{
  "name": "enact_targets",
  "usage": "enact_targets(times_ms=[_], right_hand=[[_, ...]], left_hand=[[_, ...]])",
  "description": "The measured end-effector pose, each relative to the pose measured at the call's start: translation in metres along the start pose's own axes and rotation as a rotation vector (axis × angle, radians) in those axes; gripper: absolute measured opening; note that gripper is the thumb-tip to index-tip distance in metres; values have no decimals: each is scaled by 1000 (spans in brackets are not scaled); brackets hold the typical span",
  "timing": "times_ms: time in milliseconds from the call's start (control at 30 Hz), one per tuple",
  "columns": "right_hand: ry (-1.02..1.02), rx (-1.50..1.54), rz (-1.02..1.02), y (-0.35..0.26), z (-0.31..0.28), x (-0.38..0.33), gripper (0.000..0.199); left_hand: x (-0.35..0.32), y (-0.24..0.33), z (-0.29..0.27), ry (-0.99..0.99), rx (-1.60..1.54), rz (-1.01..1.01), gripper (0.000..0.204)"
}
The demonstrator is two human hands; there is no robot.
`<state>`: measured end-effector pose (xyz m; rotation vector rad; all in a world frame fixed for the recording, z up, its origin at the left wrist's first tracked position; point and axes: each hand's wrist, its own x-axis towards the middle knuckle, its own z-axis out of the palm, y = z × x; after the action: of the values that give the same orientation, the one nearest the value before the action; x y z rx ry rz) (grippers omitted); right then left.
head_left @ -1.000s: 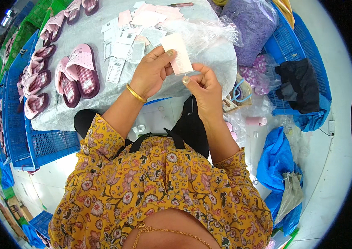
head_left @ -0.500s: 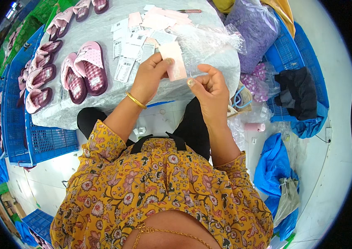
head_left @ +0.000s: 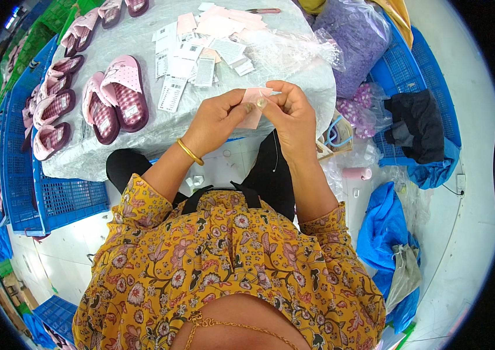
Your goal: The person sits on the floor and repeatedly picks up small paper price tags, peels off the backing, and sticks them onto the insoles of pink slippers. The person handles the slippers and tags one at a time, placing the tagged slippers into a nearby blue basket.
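Note:
Between the finger and thumb of my left hand point(head_left: 211, 123) is a pale pink card tag point(head_left: 251, 121), held over the table's near edge. My right hand point(head_left: 295, 119) meets the left at the card's upper part, its thumb and forefinger pinched there. From the right hand a thin tag string point(head_left: 276, 153) dangles down over my dark trouser leg. The fingertips hide where string and card meet. To the left on the table lies a pair of pink slippers point(head_left: 126, 96) with checked insoles and dark soles.
Printed white labels point(head_left: 173, 93) and loose pink cards point(head_left: 218, 22) lie beyond my hands, beside a bundle of clear strings point(head_left: 291, 52). More slippers point(head_left: 55, 109) line the table's left edge. Blue crates point(head_left: 75, 201) flank the table; a purple-filled bag point(head_left: 352, 44) stands right.
My hands have come together: the right has moved in to the card, and the card is lower, nearer my body. The string now hangs visibly below my right hand.

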<state>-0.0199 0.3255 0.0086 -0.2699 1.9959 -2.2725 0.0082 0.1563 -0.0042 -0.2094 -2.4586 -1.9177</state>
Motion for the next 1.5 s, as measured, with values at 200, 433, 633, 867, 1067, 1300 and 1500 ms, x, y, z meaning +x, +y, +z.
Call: enact_targets(times_ms=[200,433,633,867,1067,1300,1500], right_hand=[[-31,153,87,3,-5,0,30],[-58,150,138,9,-10,-3,23],[-202,34,238,19,-13,-14,24],[-137,-649,-91,18,-9,-16,26],[-232,-247,115,35,14,-10,20],[-51,-899,-659,37,41,-8,24],[-61,-950,-741,49,42,-4,19]], left_hand=[[-4,5,-1,-14,136,65,25],[-9,3,-6,-43,-6,164,24],[-12,-9,-10,-190,-348,-166,13],[-24,-18,-16,26,229,-53,12],[-28,-14,-18,80,222,-1,12],[-33,-31,-25,195,417,149,11],[-33,-27,-26,247,402,98,13]])
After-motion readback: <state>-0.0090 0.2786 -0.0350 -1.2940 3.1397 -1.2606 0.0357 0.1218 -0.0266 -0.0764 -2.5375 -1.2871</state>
